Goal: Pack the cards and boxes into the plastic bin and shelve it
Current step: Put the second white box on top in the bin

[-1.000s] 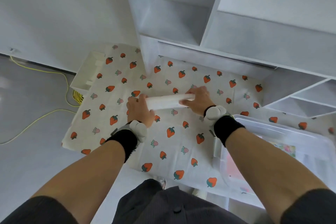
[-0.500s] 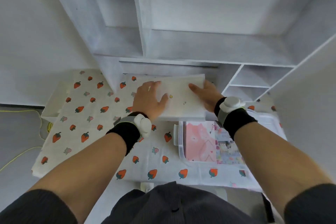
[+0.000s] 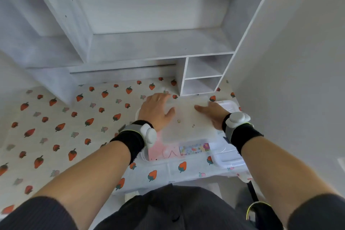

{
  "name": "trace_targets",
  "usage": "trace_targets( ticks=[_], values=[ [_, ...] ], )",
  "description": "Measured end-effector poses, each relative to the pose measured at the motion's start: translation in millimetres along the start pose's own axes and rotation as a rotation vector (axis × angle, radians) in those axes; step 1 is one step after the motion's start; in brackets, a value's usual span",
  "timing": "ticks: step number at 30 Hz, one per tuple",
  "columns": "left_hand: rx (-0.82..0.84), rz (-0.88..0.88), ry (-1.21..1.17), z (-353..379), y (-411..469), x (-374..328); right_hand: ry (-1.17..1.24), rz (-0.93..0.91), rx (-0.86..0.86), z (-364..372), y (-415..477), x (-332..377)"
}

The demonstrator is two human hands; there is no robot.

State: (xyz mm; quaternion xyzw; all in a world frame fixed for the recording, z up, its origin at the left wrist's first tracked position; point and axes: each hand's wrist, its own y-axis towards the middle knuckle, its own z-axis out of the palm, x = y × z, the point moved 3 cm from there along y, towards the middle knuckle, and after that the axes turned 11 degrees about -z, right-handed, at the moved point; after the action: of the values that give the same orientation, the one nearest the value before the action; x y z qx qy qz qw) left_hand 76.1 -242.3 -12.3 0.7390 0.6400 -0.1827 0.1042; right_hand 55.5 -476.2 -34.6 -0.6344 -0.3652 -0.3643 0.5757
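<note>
A clear plastic bin (image 3: 230, 159) stands on the strawberry-print table at the right, close to me. A pink card (image 3: 162, 152) and a flowered card (image 3: 194, 148) show inside its near part. A flat white box (image 3: 188, 127) with tiny prints lies across the bin's far part. My left hand (image 3: 156, 110) grips the box's left end, fingers spread over the top. At the box's right end, my right hand (image 3: 213, 114) holds it, thumb pointing inward. What lies under the box is hidden.
A grey-white shelf unit (image 3: 158, 46) rises behind the table, with a wide open bay above and two small cubbies (image 3: 203, 74) just beyond the bin. A white wall panel (image 3: 289, 80) closes the right side. The strawberry cloth (image 3: 74, 127) stretches left.
Both hands have carried the white box from the table's middle rightward and down onto the bin. My view has turned to the right with it.
</note>
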Motion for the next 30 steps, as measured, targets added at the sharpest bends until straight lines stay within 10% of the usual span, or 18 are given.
trace_targets(
  ticks=[14, 22, 30],
  values=[
    [0.078, 0.055, 0.048, 29.9, 8.7, -58.4, -0.957, 0.030, 0.162, 8.3, -0.4, -24.4],
    [0.151, 0.198, 0.077, 70.1, 32.7, -134.5, -0.859, -0.109, -0.230, -87.5, 16.0, -5.0],
    [0.187, 0.310, 0.152, 107.4, 42.2, -185.9, -1.009, 0.170, -0.154, -136.4, 32.7, -92.2]
  ],
)
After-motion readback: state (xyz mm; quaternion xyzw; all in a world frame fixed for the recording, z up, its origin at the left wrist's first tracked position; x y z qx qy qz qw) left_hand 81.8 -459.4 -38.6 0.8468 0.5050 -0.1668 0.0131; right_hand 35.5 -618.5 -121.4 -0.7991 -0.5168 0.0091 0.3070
